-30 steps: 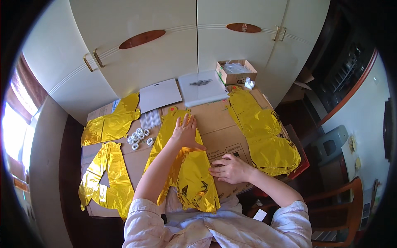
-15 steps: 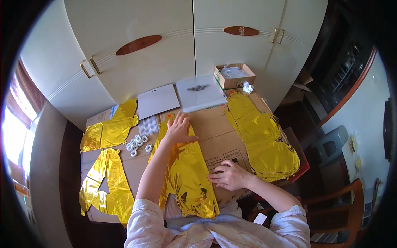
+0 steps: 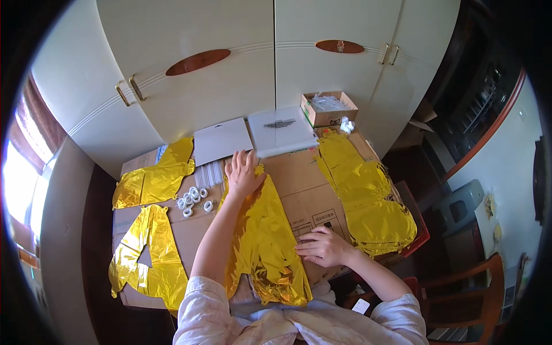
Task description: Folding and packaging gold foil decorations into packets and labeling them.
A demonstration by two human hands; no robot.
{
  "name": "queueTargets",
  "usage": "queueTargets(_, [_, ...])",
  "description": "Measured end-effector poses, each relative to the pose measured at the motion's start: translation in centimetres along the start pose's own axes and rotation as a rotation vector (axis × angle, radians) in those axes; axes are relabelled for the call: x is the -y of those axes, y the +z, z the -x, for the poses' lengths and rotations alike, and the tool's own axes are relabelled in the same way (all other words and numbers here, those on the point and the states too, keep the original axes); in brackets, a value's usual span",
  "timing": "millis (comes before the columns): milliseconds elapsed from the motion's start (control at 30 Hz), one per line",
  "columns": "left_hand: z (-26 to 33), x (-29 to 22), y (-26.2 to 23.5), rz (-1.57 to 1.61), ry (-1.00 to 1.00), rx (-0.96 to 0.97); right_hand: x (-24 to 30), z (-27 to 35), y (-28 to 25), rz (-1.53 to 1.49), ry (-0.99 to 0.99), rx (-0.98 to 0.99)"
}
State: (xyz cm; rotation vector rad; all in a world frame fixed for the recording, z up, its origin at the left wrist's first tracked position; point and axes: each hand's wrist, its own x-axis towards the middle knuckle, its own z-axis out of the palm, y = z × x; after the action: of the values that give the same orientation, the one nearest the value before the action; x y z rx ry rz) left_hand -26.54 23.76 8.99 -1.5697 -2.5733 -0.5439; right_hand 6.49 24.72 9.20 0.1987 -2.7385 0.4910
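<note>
A flat gold foil balloon (image 3: pixel 267 230) lies lengthwise in front of me, its near end wide and crinkled at the table's edge. My left hand (image 3: pixel 244 177) is spread on its far, narrow end, palm down and fingers pointing away. Beside its right edge rests my right hand (image 3: pixel 325 247), fingers stretched out, with the tips at the foil; it grips nothing that I can see. To the left lie a flat A-shaped gold foil balloon (image 3: pixel 165 257) and another folded-looking gold foil piece (image 3: pixel 154 182). On the right is a long stack of gold foil balloons (image 3: pixel 368 198).
Several white ribbon rolls (image 3: pixel 187 201) sit left of my left arm, near a bundle of clear straws (image 3: pixel 210 174). At the back are a grey-white board (image 3: pixel 223 141), a translucent flat pack (image 3: pixel 282 133) and a cardboard box (image 3: pixel 330 112). Cardboard (image 3: pixel 302 178) covers the table; cabinets (image 3: pixel 195 98) stand behind.
My left hand has slid farther away along the balloon, to its far end, fingers now spread more upright. The balloon's near part looks smoother. My right hand stays beside the right edge.
</note>
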Motion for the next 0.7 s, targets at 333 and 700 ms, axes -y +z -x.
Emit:
queueTargets(333, [16.4,2.6,-8.2,0.044,0.128,0.177,0.9,-1.2,0.6,-0.155,0.162,-0.181])
queueTargets(700, [22.0,1.4,-8.1,0.089,0.247,0.185,-0.3,-3.0,3.5,0.093,0.256,-0.066])
